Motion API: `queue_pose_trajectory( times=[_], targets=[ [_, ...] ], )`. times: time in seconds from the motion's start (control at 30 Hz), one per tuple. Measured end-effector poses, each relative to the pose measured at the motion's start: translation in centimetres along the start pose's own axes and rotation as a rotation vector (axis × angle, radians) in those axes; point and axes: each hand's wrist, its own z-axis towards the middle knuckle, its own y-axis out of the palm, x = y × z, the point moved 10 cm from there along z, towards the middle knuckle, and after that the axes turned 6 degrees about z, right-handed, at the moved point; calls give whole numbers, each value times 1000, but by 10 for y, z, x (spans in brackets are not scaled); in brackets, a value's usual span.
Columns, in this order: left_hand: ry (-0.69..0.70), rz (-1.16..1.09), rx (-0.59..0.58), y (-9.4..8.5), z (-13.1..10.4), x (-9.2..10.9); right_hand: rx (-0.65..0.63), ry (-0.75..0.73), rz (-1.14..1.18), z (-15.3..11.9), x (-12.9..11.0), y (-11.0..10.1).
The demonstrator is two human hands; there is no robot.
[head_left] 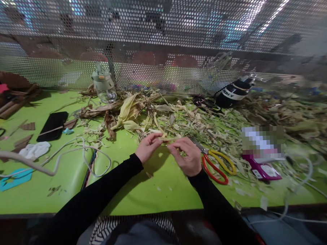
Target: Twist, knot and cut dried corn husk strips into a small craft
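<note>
Both hands were over the middle of the green table (145,195), back from its near edge. Left hand (148,146) was narrow, thumb and fingers pinching the left end of a thin pale husk strip (168,139). Right hand (186,157) was curled, fingertips closed on the strip's right part. Strip lay roughly level between the two hands, just past the right thumb; its far end was hidden by the fingers.

Husk pile (132,111) sat directly beyond the hands, running toward the table's far edge and right side. Scissors (205,150), red and yellow handles, lay just right of the right hand, handles spread, blades partly in the scraps. Purple device (265,170) was farther right. Black phone (53,126) lay well left of the left hand. Clear bottle (104,85) stood near the far edge, left of centre, by the mesh screen (150,67).
</note>
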Motion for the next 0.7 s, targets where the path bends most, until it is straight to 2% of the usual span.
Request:
queue_pose_trajectory(
  times=[0.13,0.27,0.37,0.5,0.57,0.63,0.7],
  targets=[
    [-53,-139,133,-5,-5,-6,-201,279,69,-8,27,35],
    [-37,-125,143,-2,-9,-4,-204,422,278,-12,43,47],
    [-47,-103,130,0,-9,-2,-240,434,345,-14,43,52],
    [-51,-84,116,1,-7,2,-460,370,412,-23,26,73],
    [-19,-58,102,1,-6,7,-526,354,426,-26,21,79],
    [20,-8,102,-1,-6,13,-536,370,407,-27,24,78],
    [56,69,100,-4,-4,17,-478,448,373,-25,35,69]
  ],
)
